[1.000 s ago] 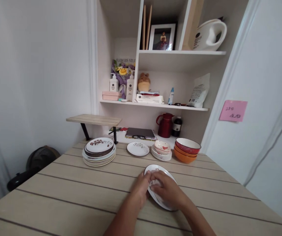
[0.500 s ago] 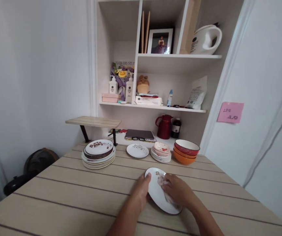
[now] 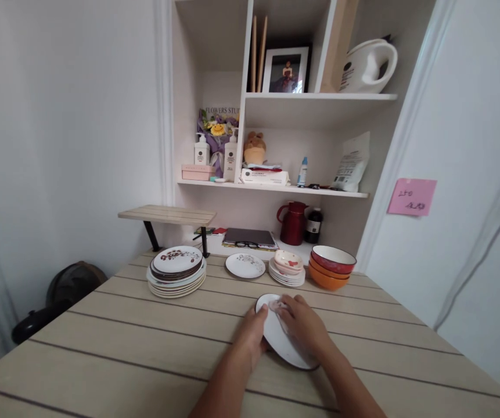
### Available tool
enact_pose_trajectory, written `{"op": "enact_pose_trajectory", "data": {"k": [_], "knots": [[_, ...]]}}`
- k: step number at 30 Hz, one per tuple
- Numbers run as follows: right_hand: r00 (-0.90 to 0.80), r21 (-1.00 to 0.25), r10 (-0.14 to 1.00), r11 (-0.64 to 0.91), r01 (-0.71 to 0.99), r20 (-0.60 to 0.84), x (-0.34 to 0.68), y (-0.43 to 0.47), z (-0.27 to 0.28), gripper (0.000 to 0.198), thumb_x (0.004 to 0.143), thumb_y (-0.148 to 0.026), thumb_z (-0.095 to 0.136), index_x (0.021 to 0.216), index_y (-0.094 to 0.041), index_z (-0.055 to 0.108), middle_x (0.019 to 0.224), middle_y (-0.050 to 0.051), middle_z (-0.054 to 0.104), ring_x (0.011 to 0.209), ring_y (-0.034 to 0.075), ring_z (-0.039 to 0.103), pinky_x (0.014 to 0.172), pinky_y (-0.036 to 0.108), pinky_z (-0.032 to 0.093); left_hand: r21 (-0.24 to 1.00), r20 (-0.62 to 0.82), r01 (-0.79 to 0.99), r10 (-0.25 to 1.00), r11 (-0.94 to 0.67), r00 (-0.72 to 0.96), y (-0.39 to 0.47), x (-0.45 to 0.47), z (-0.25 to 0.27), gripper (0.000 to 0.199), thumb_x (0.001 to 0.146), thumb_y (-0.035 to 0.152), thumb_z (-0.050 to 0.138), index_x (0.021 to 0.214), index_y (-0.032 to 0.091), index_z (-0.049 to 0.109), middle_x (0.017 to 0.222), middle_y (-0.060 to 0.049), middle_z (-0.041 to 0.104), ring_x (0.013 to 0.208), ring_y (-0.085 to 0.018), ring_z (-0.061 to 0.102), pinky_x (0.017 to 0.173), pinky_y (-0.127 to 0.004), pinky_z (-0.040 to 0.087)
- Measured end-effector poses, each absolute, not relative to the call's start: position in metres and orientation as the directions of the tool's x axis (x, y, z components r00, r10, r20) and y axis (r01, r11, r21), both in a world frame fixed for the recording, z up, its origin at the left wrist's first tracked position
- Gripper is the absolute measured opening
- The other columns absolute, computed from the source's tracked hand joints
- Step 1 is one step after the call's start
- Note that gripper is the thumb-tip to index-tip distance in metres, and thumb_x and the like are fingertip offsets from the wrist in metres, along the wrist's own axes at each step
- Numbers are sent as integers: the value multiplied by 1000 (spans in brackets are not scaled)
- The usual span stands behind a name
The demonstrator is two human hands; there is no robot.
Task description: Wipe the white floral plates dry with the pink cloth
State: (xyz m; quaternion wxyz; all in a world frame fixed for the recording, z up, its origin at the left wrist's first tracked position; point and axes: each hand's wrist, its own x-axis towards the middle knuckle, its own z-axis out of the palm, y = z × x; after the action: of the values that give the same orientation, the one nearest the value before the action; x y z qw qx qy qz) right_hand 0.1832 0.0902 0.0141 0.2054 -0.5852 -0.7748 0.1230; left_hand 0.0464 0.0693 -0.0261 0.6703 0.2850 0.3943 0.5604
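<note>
A white plate (image 3: 279, 335) with a dark rim is tilted above the near part of the table. My left hand (image 3: 252, 334) grips its left edge, thumb on the upper face and fingers underneath. Over the plate's upper right part lies my right hand (image 3: 301, 322), its bent fingers pressing a thin, pale wipe (image 3: 277, 305) against the surface. Most of the wipe is hidden under those fingers, so I cannot tell whether it is paper or cloth. Behind the hands, a similar white plate (image 3: 245, 265) with a floral print lies flat on the table.
A stack of plates (image 3: 176, 273) stands at the left, by a small raised wooden shelf (image 3: 166, 214). Small dishes (image 3: 287, 271) and stacked red and orange bowls (image 3: 330, 268) stand at the back right. Behind them are a red jug (image 3: 293, 223), a dark bottle (image 3: 313, 225) and glasses (image 3: 247, 245).
My right hand has slid with the wipe up and left toward the plate's far edge. My left hand keeps its grip on the plate. The view has shifted slightly.
</note>
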Motion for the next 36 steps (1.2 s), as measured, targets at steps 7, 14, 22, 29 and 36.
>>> {"op": "enact_pose_trajectory", "data": {"k": [7,14,22,29,36], "knots": [[-333,-380,937,346,858,103,210,73,16,20,82,-30,47,94,-20,59,96,10,65,89,23,60,73,31,37,846,-177,-501,982,183,59,66,48,-28,43,74,41,69,107,14,64,91,-11,73,78,-22,67,69,-30,48],[-428,-467,870,492,735,244,169,64,20,19,84,-26,44,96,-22,58,101,7,59,93,20,58,76,28,38,840,-136,-523,989,145,56,69,48,-26,46,76,41,65,112,13,63,91,-12,73,79,-23,68,72,-32,49],[-215,-427,962,269,863,170,188,88,19,24,88,-31,42,103,-22,59,104,9,58,86,18,59,71,28,37,836,-187,-515,981,188,55,70,48,-26,49,77,43,65,116,14,59,88,-12,73,73,-22,67,66,-32,50],[-424,-409,902,419,811,83,206,63,23,14,79,-28,52,89,-21,60,97,7,64,87,21,58,75,31,37,856,-179,-485,983,176,40,66,48,-25,46,74,44,69,108,13,64,85,-10,73,73,-22,66,67,-31,49],[-437,-512,867,496,701,241,168,67,23,20,82,-25,48,98,-23,60,102,6,58,91,19,57,79,28,40,846,-164,-505,985,170,55,67,47,-22,48,77,47,64,111,14,63,88,-11,73,75,-22,68,68,-31,50]]}}
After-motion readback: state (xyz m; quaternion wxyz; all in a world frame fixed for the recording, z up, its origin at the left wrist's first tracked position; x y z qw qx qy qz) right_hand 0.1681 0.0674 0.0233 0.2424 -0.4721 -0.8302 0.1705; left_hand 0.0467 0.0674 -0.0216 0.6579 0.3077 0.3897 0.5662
